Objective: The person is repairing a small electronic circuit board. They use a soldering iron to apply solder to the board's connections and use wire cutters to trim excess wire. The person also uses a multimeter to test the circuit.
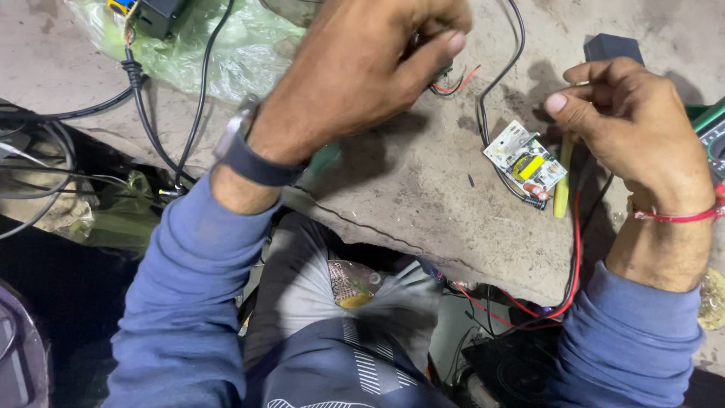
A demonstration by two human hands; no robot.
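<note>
2 hands [362, 68] [627, 113] work above a small circuit board [525, 162].

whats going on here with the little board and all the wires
A person in blue sleeves works at a worn, cracked bench. The right hand holds a yellow-handled tool upright beside a small circuit board lying on the bench. The left hand, raised and blurred, is closed on something with thin red and black wires trailing out; what exactly it grips is hidden. A red lead runs down off the bench edge.
</note>
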